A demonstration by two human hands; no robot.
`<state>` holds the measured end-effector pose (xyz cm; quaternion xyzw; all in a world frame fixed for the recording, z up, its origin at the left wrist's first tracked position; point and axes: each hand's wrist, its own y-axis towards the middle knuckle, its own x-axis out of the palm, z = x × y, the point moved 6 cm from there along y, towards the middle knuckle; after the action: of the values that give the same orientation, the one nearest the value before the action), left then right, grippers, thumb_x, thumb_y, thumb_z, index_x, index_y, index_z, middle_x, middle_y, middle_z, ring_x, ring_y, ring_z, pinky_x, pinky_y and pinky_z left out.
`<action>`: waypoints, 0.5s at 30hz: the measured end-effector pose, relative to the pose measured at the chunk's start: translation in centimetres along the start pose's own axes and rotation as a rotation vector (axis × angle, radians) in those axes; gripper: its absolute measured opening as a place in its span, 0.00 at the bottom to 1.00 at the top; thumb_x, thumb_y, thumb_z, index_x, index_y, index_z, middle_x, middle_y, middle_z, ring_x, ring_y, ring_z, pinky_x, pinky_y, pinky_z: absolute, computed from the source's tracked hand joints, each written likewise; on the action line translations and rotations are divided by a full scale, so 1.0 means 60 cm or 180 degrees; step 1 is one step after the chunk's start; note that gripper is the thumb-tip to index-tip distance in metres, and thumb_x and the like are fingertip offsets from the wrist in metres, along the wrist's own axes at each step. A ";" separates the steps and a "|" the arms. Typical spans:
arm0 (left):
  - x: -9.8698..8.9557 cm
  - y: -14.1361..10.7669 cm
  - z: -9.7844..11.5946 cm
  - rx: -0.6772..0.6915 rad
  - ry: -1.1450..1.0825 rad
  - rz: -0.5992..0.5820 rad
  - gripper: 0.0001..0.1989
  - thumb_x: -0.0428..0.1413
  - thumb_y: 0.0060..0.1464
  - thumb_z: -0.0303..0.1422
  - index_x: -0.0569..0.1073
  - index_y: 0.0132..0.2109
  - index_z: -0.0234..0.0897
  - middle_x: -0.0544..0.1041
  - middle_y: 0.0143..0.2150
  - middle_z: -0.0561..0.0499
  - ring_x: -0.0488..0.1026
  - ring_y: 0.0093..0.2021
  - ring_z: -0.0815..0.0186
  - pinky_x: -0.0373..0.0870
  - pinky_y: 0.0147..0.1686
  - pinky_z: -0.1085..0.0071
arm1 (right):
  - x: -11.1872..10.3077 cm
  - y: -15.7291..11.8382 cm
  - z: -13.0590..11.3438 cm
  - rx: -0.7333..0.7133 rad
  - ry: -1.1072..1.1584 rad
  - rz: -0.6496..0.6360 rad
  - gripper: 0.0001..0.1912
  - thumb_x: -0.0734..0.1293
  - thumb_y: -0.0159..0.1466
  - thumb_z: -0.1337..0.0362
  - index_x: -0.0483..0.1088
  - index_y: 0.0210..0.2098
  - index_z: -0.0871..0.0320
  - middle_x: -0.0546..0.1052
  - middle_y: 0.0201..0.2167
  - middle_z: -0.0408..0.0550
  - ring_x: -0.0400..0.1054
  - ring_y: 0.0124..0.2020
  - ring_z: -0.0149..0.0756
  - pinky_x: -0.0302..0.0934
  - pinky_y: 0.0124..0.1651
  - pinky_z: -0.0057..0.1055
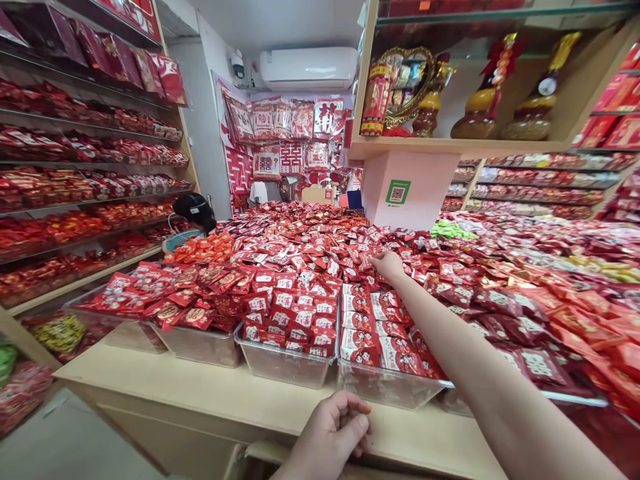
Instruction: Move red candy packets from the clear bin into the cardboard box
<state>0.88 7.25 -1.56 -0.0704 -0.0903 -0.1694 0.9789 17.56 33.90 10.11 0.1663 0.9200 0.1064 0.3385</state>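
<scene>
My right hand (387, 265) stretches out over the heap of small red packets (305, 233), its fingers drawn together at the packets. Whether a packet is between the fingertips is hidden. Low in front of the counter edge, my left hand (334, 427) is loosely curled, thumb against the fingers, with nothing visible in it. Just beyond it stands a clear plastic bin (385, 387) holding rows of red and white packets (397, 353). Another clear bin (287, 363) to its left is filled with red packets (293, 313) printed in white.
A pale wooden counter (200, 393) carries the bins. An overhead cabinet (480, 145) with bottles juts in at upper right, above a white pillar (420, 180). Shelves of red packets (90, 160) line the left wall. A person's dark-haired head (196, 212) shows behind the bins at left.
</scene>
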 end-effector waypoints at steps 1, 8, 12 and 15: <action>0.001 -0.002 0.004 0.0021 0.0009 -0.0012 0.10 0.54 0.46 0.36 0.67 0.35 0.33 0.70 0.25 0.53 0.67 0.23 0.72 0.61 0.23 0.75 | -0.012 -0.008 -0.004 -0.0088 -0.0126 0.0048 0.03 0.64 0.49 0.68 0.67 0.24 0.62 0.74 0.26 0.52 0.68 0.34 0.41 0.60 0.37 0.32; 0.005 -0.006 0.018 0.0108 0.0125 -0.0085 0.09 0.53 0.47 0.34 0.67 0.35 0.33 0.71 0.26 0.53 0.68 0.25 0.71 0.62 0.24 0.75 | -0.115 -0.129 -0.024 -0.0700 -0.0665 -0.0072 0.07 0.63 0.50 0.65 0.70 0.28 0.60 0.74 0.31 0.49 0.66 0.35 0.38 0.56 0.38 0.29; 0.007 -0.007 0.020 0.0195 0.0178 -0.0097 0.09 0.53 0.47 0.34 0.67 0.35 0.33 0.71 0.27 0.52 0.68 0.25 0.71 0.63 0.24 0.75 | -0.139 -0.206 -0.034 -0.1203 -0.1041 -0.0412 0.08 0.60 0.54 0.62 0.70 0.29 0.58 0.74 0.26 0.44 0.66 0.26 0.32 0.56 0.31 0.24; 0.009 -0.009 0.022 0.0240 0.0250 -0.0087 0.09 0.53 0.47 0.33 0.67 0.35 0.33 0.71 0.27 0.53 0.68 0.25 0.71 0.63 0.25 0.74 | -0.121 -0.206 -0.041 -0.1420 -0.1638 -0.0492 0.09 0.58 0.56 0.64 0.69 0.28 0.58 0.75 0.28 0.46 0.66 0.30 0.32 0.55 0.33 0.24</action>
<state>0.97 6.79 -0.12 -0.0255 -0.0591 -0.1819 0.9812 18.25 19.57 12.38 0.0395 0.7685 0.2335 0.5944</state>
